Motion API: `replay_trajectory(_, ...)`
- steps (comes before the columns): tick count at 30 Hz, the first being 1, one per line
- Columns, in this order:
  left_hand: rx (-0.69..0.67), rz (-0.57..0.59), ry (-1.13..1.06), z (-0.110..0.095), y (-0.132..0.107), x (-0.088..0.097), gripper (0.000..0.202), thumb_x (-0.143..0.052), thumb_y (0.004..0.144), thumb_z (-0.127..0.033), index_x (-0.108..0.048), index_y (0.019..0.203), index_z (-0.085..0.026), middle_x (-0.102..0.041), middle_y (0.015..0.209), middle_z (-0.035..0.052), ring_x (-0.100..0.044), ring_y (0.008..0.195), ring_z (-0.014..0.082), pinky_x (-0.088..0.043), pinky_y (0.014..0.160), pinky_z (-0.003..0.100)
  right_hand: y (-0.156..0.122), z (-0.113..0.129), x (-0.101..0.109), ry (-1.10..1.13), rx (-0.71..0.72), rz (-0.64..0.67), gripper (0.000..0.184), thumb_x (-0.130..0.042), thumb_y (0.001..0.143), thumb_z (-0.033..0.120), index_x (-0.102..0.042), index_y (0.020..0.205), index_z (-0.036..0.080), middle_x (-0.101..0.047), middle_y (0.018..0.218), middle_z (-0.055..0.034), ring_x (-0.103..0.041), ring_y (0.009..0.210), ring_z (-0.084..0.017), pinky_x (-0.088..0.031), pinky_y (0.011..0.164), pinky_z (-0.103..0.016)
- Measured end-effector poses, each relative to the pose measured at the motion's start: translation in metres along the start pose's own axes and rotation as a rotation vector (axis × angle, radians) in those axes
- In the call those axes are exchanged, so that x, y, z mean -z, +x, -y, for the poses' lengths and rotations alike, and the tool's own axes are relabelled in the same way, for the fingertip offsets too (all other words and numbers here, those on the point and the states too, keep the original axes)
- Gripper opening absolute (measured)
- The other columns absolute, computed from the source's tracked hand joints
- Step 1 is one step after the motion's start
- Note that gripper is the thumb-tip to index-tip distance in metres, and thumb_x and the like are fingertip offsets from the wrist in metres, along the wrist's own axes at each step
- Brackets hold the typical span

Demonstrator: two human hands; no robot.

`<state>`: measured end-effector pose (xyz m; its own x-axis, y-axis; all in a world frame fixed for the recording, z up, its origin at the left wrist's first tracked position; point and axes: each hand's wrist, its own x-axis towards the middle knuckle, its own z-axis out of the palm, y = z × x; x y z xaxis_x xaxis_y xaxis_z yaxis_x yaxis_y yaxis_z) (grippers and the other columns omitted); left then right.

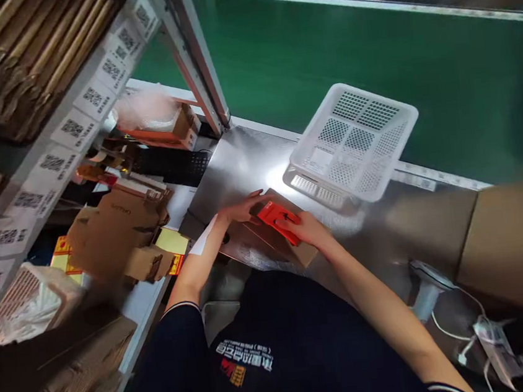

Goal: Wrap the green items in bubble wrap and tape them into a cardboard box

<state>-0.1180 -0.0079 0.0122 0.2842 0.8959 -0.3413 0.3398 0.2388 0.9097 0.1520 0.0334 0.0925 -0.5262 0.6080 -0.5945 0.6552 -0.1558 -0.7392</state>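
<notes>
A small cardboard box [305,254] lies on the metal worktop [238,155] in front of me. My right hand [306,227] is closed on a flat red packet [279,220] with dark markings, held over the top of the box. The box's upper side is largely covered by the packet. At the box's left end is my left hand [243,210], its fingers stretched out and apart against the edge. A white paper slip [204,236] lies along my left forearm.
A white perforated basket [354,142] straddles the worktop edge and green conveyor belt [256,59]. A handheld scanner [427,287] and cables are at right, near large cardboard [519,250]. Left are a keyboard [176,164], flattened cartons [117,223] and a label-covered shelf rail [72,128].
</notes>
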Motion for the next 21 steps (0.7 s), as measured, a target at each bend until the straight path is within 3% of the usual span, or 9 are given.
replay_trajectory(4,0.034,0.021,0.116,-0.005,0.005,0.000,0.099,-0.098,0.059,-0.023,-0.064,0.153,-0.025,-0.041,0.175,0.0124,-0.025,0.167,0.0412,-0.034,0.133,0.054,-0.026,-0.019,0.016,-0.018,0.012,0.007,0.054,-0.067,0.078,0.071,-0.054,0.057,0.022,-0.054,0.055,-0.0001,-0.045,0.060,-0.014,-0.032,0.056,-0.029)
replay_trajectory(7,0.085,0.057,0.125,-0.004,0.003,0.000,0.104,-0.097,0.065,-0.029,-0.055,0.160,-0.020,-0.031,0.179,0.0153,-0.021,0.167,0.0445,-0.031,0.134,0.056,-0.070,-0.065,0.038,0.016,-0.021,-0.020,0.061,-0.068,0.076,0.076,-0.051,0.056,0.022,-0.047,0.053,0.0024,-0.038,0.057,-0.012,-0.026,0.054,-0.028)
replay_trajectory(11,0.166,0.085,0.130,-0.006,-0.001,0.005,0.110,-0.097,0.068,-0.037,-0.047,0.166,-0.023,-0.023,0.182,0.0133,-0.013,0.169,0.0435,-0.034,0.133,0.053,-0.122,-0.142,0.060,0.130,-0.176,-0.014,0.065,-0.075,0.067,0.082,-0.057,0.058,0.020,-0.047,0.054,0.0023,-0.039,0.057,-0.012,-0.026,0.055,-0.028)
replay_trajectory(15,0.217,0.082,0.107,-0.017,-0.005,0.000,0.119,-0.096,0.065,-0.041,-0.041,0.170,-0.029,-0.014,0.185,0.0091,-0.010,0.171,0.0381,-0.037,0.131,0.048,-0.125,-0.183,0.054,0.229,-0.165,-0.009,0.063,-0.079,0.063,0.079,-0.062,0.059,0.018,-0.051,0.055,0.0017,-0.042,0.059,-0.013,-0.030,0.057,-0.029)
replay_trajectory(16,0.224,0.052,0.070,-0.020,-0.006,-0.006,0.121,-0.095,0.065,-0.041,-0.038,0.171,-0.030,-0.016,0.185,0.0084,-0.017,0.170,0.0373,-0.039,0.130,0.047,-0.120,-0.188,0.050,0.254,-0.143,-0.010,0.062,-0.080,0.062,0.078,-0.062,0.060,0.018,-0.052,0.055,0.0021,-0.042,0.059,-0.013,-0.030,0.057,-0.029)
replay_trajectory(18,0.269,-0.062,-0.022,-0.025,-0.006,-0.023,0.116,-0.093,0.069,-0.045,-0.038,0.171,-0.030,-0.035,0.179,0.0094,-0.040,0.161,0.0354,-0.045,0.126,0.046,-0.109,-0.196,0.042,0.320,-0.104,0.004,0.063,-0.081,0.059,0.079,-0.061,0.059,0.019,-0.051,0.054,0.0028,-0.042,0.058,-0.013,-0.031,0.057,-0.029)
replay_trajectory(21,0.403,-0.275,-0.051,-0.028,-0.004,-0.047,0.080,-0.085,0.079,-0.057,-0.066,0.148,-0.022,-0.069,0.150,0.0128,-0.064,0.140,0.0344,-0.053,0.116,0.043,-0.095,-0.209,0.031,0.398,-0.067,-0.004,0.066,-0.082,0.052,0.082,-0.060,0.058,0.019,-0.050,0.054,0.0037,-0.041,0.058,-0.012,-0.032,0.058,-0.029)
